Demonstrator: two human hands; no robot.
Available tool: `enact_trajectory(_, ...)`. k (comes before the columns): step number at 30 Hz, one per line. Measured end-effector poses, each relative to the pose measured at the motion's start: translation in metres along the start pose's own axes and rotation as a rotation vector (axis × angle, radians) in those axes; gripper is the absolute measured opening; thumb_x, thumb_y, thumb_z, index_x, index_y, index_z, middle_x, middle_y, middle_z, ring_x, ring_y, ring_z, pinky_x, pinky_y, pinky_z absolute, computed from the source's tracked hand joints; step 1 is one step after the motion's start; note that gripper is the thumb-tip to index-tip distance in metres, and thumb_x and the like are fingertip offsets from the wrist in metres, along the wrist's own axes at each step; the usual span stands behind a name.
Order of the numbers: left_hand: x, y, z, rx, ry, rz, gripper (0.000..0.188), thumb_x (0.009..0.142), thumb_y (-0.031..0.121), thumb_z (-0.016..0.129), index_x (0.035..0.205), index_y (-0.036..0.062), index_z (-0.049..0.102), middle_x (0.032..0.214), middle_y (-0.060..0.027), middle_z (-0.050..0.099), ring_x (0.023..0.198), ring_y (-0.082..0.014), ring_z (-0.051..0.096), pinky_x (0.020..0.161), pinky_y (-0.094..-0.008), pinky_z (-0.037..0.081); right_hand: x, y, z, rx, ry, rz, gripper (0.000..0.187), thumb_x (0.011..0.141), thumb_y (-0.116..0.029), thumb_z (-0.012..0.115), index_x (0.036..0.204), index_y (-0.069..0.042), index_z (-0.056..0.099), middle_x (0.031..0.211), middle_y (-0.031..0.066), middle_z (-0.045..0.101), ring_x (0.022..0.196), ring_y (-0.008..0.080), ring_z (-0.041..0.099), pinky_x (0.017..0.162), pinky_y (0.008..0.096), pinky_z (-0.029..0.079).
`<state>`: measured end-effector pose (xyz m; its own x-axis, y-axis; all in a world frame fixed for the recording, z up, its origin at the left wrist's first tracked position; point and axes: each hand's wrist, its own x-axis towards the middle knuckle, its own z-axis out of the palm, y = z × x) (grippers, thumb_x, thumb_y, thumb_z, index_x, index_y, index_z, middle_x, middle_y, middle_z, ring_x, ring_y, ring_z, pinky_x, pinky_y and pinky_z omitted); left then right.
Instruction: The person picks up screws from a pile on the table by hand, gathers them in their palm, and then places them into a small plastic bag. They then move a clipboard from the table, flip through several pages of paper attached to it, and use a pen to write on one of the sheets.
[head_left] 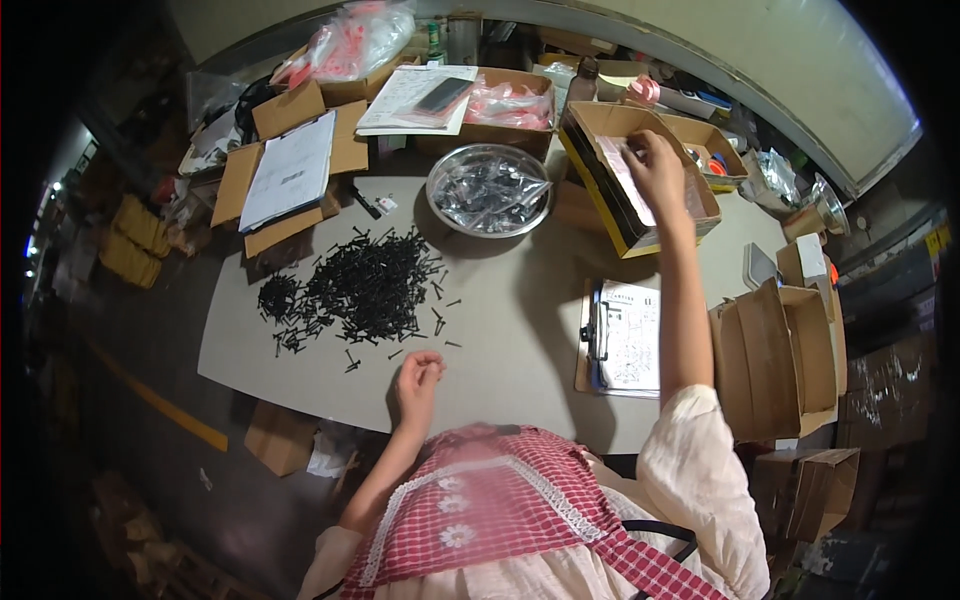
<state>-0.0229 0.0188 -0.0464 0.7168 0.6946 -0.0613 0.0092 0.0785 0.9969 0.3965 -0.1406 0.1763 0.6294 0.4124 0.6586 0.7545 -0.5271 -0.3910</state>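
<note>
My right hand (660, 178) reaches into a yellow-and-black cardboard box (632, 243) at the back right. Its fingers are bent together over pale pinkish sheets or bags (622, 168) inside; what they grip, if anything, is hidden. My left hand (418, 385) rests near the table's front edge with curled fingers, and I cannot make out whether something small is in them. Just beyond it lies a loose pile of black screws (370, 285), with several strays around it. A round metal bowl (440, 215) behind the pile holds clear plastic bags with dark contents.
A clipboard with printed sheets (630, 335) lies below my right forearm. Open cartons (760, 350) stand at the right edge. At the back left is an open carton with papers (290, 170). A phone (444, 95) lies on papers beside a box of pink-and-clear bags (508, 103).
</note>
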Motion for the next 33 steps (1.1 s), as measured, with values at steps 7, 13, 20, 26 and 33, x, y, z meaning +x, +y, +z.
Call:
enact_trajectory(7, -0.005, -0.005, 0.004, 0.093, -0.09, -0.018, 0.011, 0.097, 0.002, 0.052, 0.104, 0.0, 0.06, 0.098, -0.0052, 0.065, 0.095, -0.0133, 0.063, 0.087, -0.0269, 0.049, 0.01, 0.093, 0.008, -0.222, -0.837, 0.395, 0.024, 0.084, -0.017, 0.064, 0.091, 0.004, 0.071, 0.081, 0.0165, 0.072, 0.063, 0.0244, 0.071, 0.055, 0.0355, 0.059)
enact_trajectory(13, -0.006, -0.003, 0.003, 0.055, -0.128, -0.022, 0.016, 0.097, 0.001, 0.052, 0.11, -0.0005, 0.06, 0.103, -0.006, 0.065, 0.095, -0.0144, 0.063, 0.087, -0.0271, 0.05, -0.005, 0.085, -0.026, 0.231, -0.606, 0.464, 0.035, 0.098, -0.031, 0.062, 0.1, 0.002, 0.072, 0.082, 0.0063, 0.072, 0.071, 0.0121, 0.067, 0.063, 0.0285, 0.052)
enact_trajectory(20, 0.007, 0.014, 0.019, 0.141, -0.177, 0.096, 0.038, 0.094, 0.004, 0.062, 0.129, 0.0007, 0.048, 0.128, -0.0121, 0.054, 0.106, -0.0164, 0.06, 0.089, -0.0276, 0.05, -0.044, 0.067, -0.043, 0.524, -0.084, 0.369, 0.02, 0.088, -0.014, 0.074, 0.1, 0.002, 0.068, 0.078, 0.0005, 0.065, 0.068, 0.0069, 0.057, 0.062, 0.0226, 0.045)
enact_trajectory(26, 0.015, 0.091, 0.076, -0.091, -0.363, 0.021, 0.07, 0.087, 0.009, 0.075, 0.145, 0.0057, 0.034, 0.133, -0.0171, 0.049, 0.108, -0.0176, 0.059, 0.09, -0.0292, 0.05, -0.124, -0.063, -0.034, 0.787, -0.374, 0.309, 0.03, 0.079, -0.02, 0.083, 0.096, -0.008, 0.062, 0.078, -0.0035, 0.056, 0.066, 0.0069, 0.05, 0.061, 0.0245, 0.044)
enact_trajectory(33, 0.01, 0.126, 0.091, -0.096, -0.418, 0.057, 0.046, 0.09, 0.002, 0.069, 0.13, 0.0012, 0.048, 0.104, -0.0073, 0.061, 0.082, -0.0106, 0.061, 0.071, -0.0247, 0.052, -0.188, -0.13, -0.02, 1.201, -0.752, 0.647, 0.03, 0.086, -0.011, 0.077, 0.107, 0.001, 0.059, 0.085, 0.0027, 0.063, 0.078, 0.0085, 0.06, 0.065, 0.025, 0.049)
